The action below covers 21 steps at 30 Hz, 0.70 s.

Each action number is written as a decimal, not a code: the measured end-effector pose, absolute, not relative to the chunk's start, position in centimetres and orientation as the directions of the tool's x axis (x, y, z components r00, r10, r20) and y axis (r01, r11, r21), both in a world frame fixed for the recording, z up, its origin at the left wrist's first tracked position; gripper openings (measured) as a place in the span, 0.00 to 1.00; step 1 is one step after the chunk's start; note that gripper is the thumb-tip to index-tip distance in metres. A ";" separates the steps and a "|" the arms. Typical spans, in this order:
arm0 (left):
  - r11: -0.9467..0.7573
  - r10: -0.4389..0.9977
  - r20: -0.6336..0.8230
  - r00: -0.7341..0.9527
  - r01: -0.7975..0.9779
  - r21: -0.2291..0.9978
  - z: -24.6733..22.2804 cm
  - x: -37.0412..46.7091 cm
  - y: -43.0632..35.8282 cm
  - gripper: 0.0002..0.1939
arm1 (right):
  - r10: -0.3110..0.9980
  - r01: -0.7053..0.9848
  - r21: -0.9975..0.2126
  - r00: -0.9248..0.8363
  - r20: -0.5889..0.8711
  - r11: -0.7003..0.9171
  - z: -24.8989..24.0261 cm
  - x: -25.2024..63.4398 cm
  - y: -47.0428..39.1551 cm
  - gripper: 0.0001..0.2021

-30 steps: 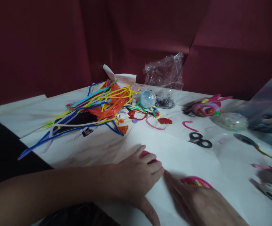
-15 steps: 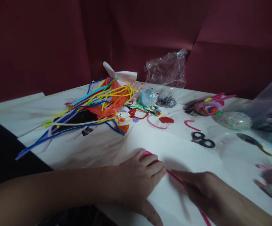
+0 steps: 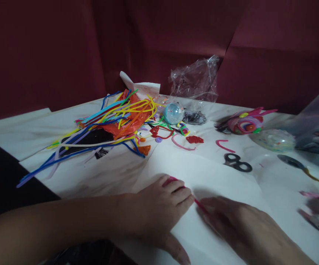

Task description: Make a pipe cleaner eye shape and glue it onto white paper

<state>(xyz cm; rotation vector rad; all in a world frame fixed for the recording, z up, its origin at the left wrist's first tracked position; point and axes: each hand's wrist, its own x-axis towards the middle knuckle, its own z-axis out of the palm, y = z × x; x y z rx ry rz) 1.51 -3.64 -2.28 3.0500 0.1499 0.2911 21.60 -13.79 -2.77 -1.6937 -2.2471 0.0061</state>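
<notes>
A thin pink wax craft stick [image 3: 197, 201] lies over the white paper [image 3: 176, 165] in front of me. With fingers curled over its far end, my left hand [image 3: 165, 202] holds it down on the sheet, thumb spread out to the side. Some pink shows between and beyond the fingertips, but the shape under them is hidden. My right hand [image 3: 231, 221] is closed on the strand just right of the left fingers, low over the paper. Its fingertips are partly hidden and a little blurred.
A heap of coloured craft sticks [image 3: 115, 117] lies on the left. Behind the paper are a clear blue ball [image 3: 174, 113], a crumpled plastic bag [image 3: 195, 79] and small shaped pieces. Scissors [image 3: 238, 163], a pink striped figure [image 3: 245, 123] and a clear dome [image 3: 274, 140] are on the right.
My right hand has shifted slightly left and turned, covering more of the pink stick; the loose tail below it no longer shows. My left hand stays in place.
</notes>
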 end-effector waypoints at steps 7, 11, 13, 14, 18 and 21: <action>-0.996 0.085 0.154 0.984 0.082 0.030 -2.0 1.4 -3.7 0.45 | 0.930 0.957 -0.129 -0.211 0.300 0.259 -3.6 20.9 -12.6 0.13; -0.996 0.087 0.173 0.981 0.083 0.032 -2.1 1.3 -3.7 0.46 | 0.983 0.941 -0.300 -0.120 0.138 0.157 -3.1 20.8 -12.2 0.16; -0.996 0.084 0.183 0.979 0.081 0.027 -2.2 1.3 -3.7 0.46 | 0.995 0.908 -0.407 -0.089 0.050 0.102 -2.6 20.8 -12.1 0.19; -0.996 0.083 0.184 0.979 0.080 0.024 -2.3 1.3 -3.7 0.46 | 0.997 0.886 -0.457 -0.081 0.011 0.077 -2.3 20.9 -12.0 0.20; -0.996 0.084 0.189 0.978 0.080 0.032 -2.4 1.3 -3.8 0.46 | 0.993 0.787 -0.616 -0.055 -0.107 -0.023 -0.9 21.5 -11.5 0.22; -0.996 0.088 0.189 0.978 0.083 0.036 -2.4 1.3 -3.8 0.46 | 0.984 0.693 -0.715 -0.044 -0.172 -0.094 -0.4 21.8 -11.1 0.22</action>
